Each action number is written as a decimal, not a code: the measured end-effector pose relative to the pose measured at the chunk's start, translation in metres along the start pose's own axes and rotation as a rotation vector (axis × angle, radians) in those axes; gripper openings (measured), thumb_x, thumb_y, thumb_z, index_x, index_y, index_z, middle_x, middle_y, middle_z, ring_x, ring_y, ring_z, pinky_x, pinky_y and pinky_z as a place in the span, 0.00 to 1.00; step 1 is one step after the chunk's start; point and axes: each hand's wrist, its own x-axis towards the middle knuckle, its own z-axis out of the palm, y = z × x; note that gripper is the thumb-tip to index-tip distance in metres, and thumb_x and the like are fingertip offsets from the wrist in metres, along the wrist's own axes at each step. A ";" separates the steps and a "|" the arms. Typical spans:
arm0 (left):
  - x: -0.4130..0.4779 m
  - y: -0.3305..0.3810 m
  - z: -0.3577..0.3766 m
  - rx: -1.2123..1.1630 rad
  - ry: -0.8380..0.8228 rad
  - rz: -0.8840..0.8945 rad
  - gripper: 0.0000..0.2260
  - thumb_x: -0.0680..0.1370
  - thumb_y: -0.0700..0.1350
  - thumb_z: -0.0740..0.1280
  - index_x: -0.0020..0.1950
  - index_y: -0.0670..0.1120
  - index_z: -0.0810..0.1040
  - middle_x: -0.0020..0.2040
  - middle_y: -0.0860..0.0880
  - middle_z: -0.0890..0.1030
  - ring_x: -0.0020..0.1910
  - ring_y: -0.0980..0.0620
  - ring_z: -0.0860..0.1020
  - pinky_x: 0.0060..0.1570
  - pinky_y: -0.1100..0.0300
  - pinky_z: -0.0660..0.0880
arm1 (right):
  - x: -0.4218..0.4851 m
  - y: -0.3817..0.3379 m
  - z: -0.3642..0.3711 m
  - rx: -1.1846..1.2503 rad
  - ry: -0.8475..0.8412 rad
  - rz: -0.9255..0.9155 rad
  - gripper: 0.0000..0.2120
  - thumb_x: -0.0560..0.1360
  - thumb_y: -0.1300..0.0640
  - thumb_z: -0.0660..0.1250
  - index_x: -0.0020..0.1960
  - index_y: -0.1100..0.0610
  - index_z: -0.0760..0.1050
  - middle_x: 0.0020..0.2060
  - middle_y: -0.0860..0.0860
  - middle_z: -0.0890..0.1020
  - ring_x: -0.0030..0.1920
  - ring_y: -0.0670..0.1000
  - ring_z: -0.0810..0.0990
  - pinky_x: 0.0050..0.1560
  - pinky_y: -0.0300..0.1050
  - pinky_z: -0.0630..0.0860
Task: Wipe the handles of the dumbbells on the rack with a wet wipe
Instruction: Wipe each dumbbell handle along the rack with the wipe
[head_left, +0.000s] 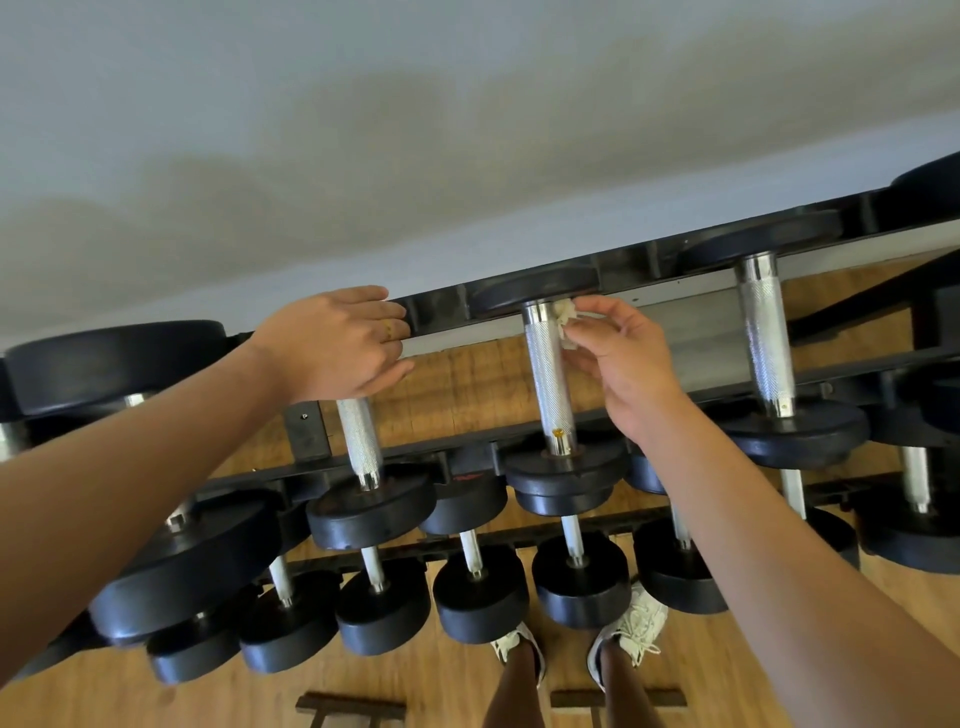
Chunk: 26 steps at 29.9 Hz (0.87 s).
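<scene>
A black dumbbell rack (675, 317) runs across the view with several dumbbells on its tiers. My right hand (618, 358) pinches a small crumpled white wet wipe (565, 321) against the upper right side of the knurled silver handle (545, 374) of the middle top-tier dumbbell. My left hand (337, 343) rests over the rack's top rail, above another top-tier dumbbell handle (358, 436); its fingers curl on the rail and it holds no wipe. A third knurled handle (766, 332) stands to the right.
Lower tiers hold several smaller black dumbbells (480, 592) with thin handles. A pale wall (415, 130) is behind the rack. My two feet in white sneakers (631, 629) stand on the wooden floor (727, 665) close to the rack's base.
</scene>
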 end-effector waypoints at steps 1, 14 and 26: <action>0.000 0.000 0.000 0.001 -0.003 -0.001 0.26 0.87 0.51 0.55 0.40 0.41 0.85 0.46 0.45 0.86 0.53 0.43 0.84 0.68 0.48 0.71 | 0.001 0.001 0.001 0.002 0.012 0.005 0.10 0.76 0.66 0.71 0.54 0.56 0.80 0.52 0.54 0.85 0.56 0.56 0.84 0.60 0.56 0.80; 0.000 0.000 -0.001 -0.014 0.001 -0.004 0.25 0.86 0.51 0.56 0.40 0.42 0.85 0.46 0.45 0.86 0.53 0.43 0.84 0.67 0.47 0.73 | -0.001 0.001 0.005 0.128 0.059 0.046 0.10 0.75 0.70 0.69 0.54 0.61 0.81 0.52 0.57 0.85 0.53 0.54 0.85 0.54 0.48 0.82; 0.000 0.000 -0.001 -0.021 -0.003 -0.001 0.25 0.86 0.51 0.56 0.41 0.42 0.85 0.47 0.45 0.86 0.55 0.43 0.84 0.68 0.47 0.73 | -0.002 0.006 0.003 0.263 -0.026 0.144 0.13 0.77 0.66 0.68 0.60 0.59 0.80 0.53 0.55 0.86 0.54 0.52 0.85 0.51 0.44 0.81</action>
